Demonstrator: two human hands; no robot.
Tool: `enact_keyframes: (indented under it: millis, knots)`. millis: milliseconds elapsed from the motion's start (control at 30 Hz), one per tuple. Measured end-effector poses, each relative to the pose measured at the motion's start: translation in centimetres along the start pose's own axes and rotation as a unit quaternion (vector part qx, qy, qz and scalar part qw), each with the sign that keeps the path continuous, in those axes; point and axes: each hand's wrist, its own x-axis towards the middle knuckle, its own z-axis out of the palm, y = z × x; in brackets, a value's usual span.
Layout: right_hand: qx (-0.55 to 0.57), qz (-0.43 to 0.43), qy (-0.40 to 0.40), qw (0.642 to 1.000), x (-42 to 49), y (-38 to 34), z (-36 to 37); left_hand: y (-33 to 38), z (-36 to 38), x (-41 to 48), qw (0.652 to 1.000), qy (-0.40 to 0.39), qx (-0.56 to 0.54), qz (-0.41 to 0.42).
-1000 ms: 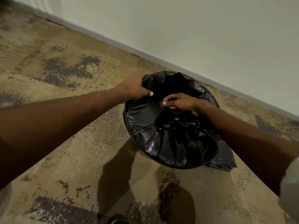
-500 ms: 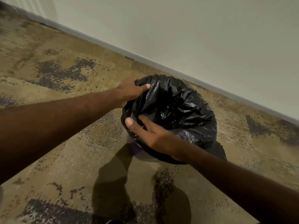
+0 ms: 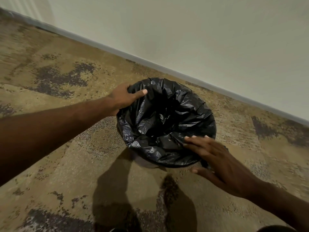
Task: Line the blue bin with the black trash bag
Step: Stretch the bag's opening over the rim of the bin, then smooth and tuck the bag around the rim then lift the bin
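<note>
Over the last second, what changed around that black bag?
The right hand left the bag's middle, swept along the near rim and now lies spread on its near right edge. The black trash bag opened into a hollow. The left hand kept gripping the far-left rim.

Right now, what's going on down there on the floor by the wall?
A person is fitting a crinkled black plastic trash bag into a round bin on the patterned brown carpet. The left hand grips the bag at the far-left rim, thumb inside. The right hand, fingers spread, presses the bag at the near-right rim. The bag covers the whole rim and sags inside.
</note>
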Motion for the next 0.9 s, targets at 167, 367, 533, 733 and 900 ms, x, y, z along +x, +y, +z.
enact_keyframes:
  millis: [167, 367, 533, 733, 900]
  knots:
    - [0.156, 0.118, 0.114, 0.974, -1.5, 0.6, 0.2, -0.5, -1.1, -0.1, 0.984, 0.059, 0.157, 0.063]
    - [0.524, 0.38, 0.266, 0.714, 2.2, -0.9, -0.3, 0.6, -3.4, 0.7, 0.962, 0.045, 0.238, 0.126]
    - [0.541, 0.405, 0.314, 0.667, 3.5, -0.8, -0.1, 0.6, -4.7, 1.1, 0.978, 0.003, 0.202, 0.058]
    - [0.595, 0.456, 0.303, 0.589, 2.3, -0.7, 0.1, 0.1, -5.6, 0.6, 0.984, -0.018, 0.178, 0.024]
    - [0.589, 0.446, 0.337, 0.584, 2.3, -0.6, -0.6, 0.0, -6.1, 0.4, 0.984, -0.02, 0.178, 0.002]
